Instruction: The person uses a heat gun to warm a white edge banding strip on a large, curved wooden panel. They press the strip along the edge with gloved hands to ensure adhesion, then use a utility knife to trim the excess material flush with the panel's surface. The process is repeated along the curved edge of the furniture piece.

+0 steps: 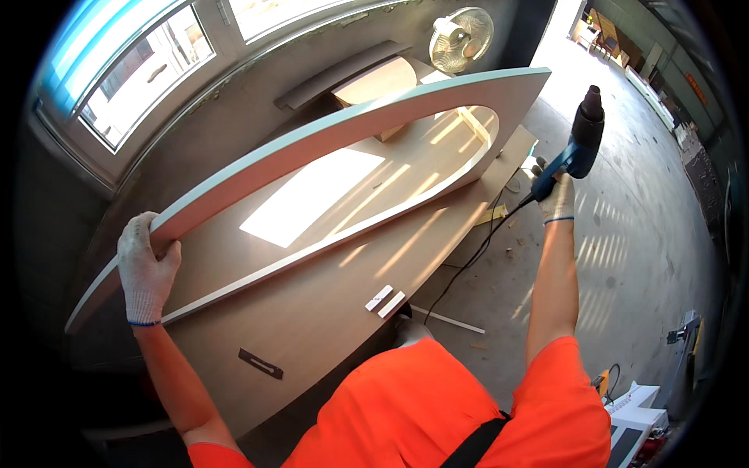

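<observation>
A large board with a long rounded cut-out point(515, 109) stands tilted on edge on the workbench point(312, 351), its pale upper edge curving across the view. My left hand point(147, 269), in a white knitted glove, is closed over the board's left end, with the thumb on the near face. Out to the right, away from the board, my gloved right hand point(557, 195) is wrapped round the handle of a blue and black heat gun point(585, 136). The gun's nozzle points up and away from me. From its handle a dark cord point(476, 253) hangs down past the bench edge.
On the bench lie two small white strips point(385, 301) and a dark slotted metal piece point(260, 363). Behind the board are a fan point(462, 37), a curved dark piece point(343, 74) and a window point(148, 70). White equipment point(636, 417) stands at lower right on the concrete floor.
</observation>
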A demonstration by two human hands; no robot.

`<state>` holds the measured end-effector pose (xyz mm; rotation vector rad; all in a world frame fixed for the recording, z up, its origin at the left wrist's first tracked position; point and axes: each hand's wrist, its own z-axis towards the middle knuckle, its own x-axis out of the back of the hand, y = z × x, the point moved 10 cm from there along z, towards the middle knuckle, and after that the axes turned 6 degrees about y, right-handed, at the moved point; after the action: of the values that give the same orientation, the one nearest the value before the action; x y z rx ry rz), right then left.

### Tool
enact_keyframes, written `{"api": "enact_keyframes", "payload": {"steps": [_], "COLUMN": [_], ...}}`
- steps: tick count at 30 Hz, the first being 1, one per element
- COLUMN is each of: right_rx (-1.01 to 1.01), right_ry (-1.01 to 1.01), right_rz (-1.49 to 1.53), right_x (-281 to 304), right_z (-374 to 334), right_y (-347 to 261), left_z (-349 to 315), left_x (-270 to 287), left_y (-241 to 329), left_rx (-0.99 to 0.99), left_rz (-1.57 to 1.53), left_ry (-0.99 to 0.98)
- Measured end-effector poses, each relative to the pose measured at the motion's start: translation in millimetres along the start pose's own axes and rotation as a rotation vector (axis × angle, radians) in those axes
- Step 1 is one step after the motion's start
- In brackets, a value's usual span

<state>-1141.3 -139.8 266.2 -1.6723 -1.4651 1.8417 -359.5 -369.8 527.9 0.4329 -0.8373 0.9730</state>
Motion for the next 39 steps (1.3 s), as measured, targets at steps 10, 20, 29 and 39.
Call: {"api": "enact_keyframes", "payload": {"steps": [10,20,29,39], "right_rx": [-0.091,-0.171,-0.12,-0.162], "right_ry": [0.011,-0.237,-0.238,-0.456], "right_rz": [0.086,-0.029,-0.094,0.127], "right_x": [-1.4,-36.5,-10.3,20.3], "right_z": [167.2,188.4,174.3,71.4], "right_y": [116.9,155.3,134.4,95.3], "left_z": [-9.2,13.2,51.8,47.2], "left_x": [-56.2,-53.8,-29.1,80.4], "left_y": [-40.6,-33.2,-23.2,71.4], "left_rx": [-0.058,-0.108,-0.107,-0.236], "left_rz": [0.513,0.537,0.537,0.478], "left_ry": [0.347,0.293,0.212,0.169]}}
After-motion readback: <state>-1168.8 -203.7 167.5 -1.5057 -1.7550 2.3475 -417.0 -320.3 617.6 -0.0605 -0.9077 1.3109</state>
